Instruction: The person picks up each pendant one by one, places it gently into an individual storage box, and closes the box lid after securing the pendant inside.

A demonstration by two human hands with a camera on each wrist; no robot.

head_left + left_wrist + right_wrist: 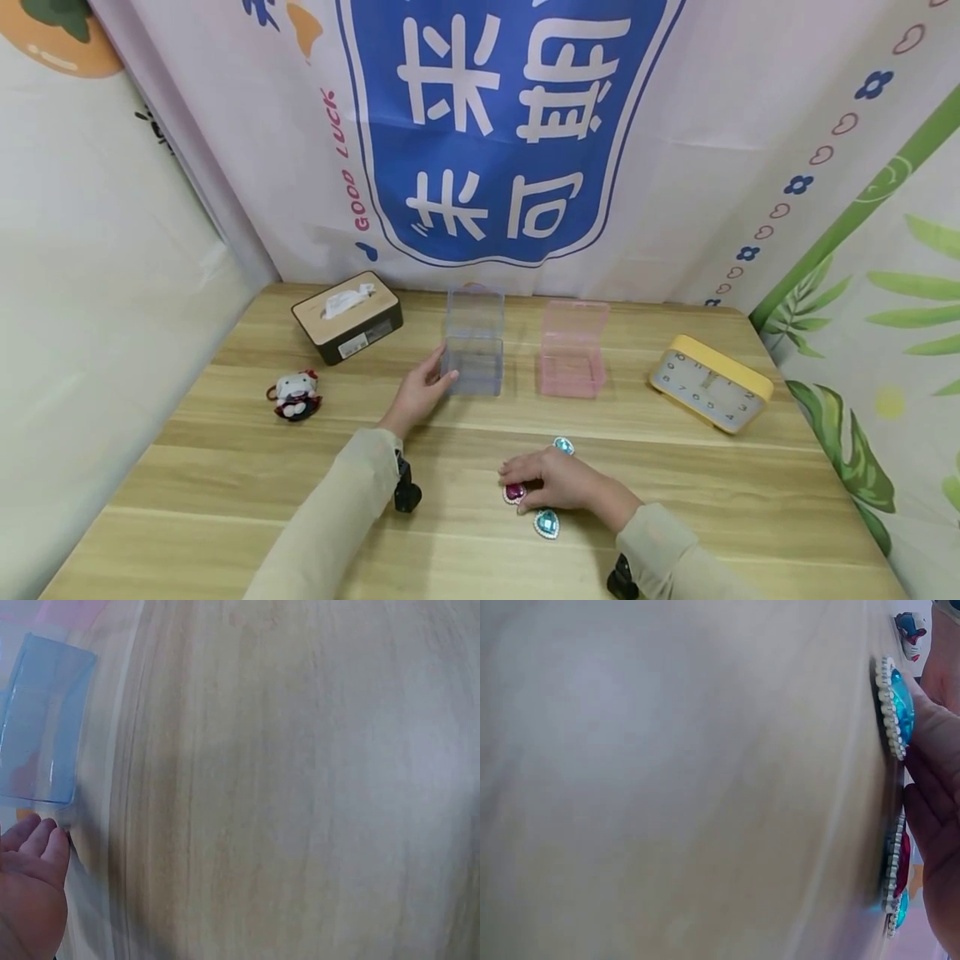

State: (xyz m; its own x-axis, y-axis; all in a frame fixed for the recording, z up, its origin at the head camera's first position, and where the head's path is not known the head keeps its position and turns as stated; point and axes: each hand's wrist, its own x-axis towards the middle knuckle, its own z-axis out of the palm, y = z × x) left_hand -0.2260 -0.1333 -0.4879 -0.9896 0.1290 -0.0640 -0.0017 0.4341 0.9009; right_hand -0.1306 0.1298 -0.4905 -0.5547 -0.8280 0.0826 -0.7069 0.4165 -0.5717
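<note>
Head: wood-grain desk. Left hand at the left side of the clear blue box, fingers along that wall, thumb by the front corner. Grip relaxed, touching the box. Box sits on the desk, lid raised at the back. Pink box to its right, slightly apart, lid also up. Right hand low over the desk, nearer the wearer; grip curled round the red gem, fingertips on one side, thumb on the other. Can't tell how firm. Near blue gem just beside the thumb, far blue gem just past the knuckles. Back left: tissue box, doll in front of it. Right: yellow clock. Printed cloth hangs behind.

Left wrist: fingers fairly straight, side by side, at the blue box's near end. Contact unclear from here. Bit of pink box at the top corner.

Right wrist: gems edge-on, bead rims on the desk. Red gem lies flat beside the fingers, near blue gem toward the top, far blue gem partly behind the red one. Thumb and finger hard to separate here.
</note>
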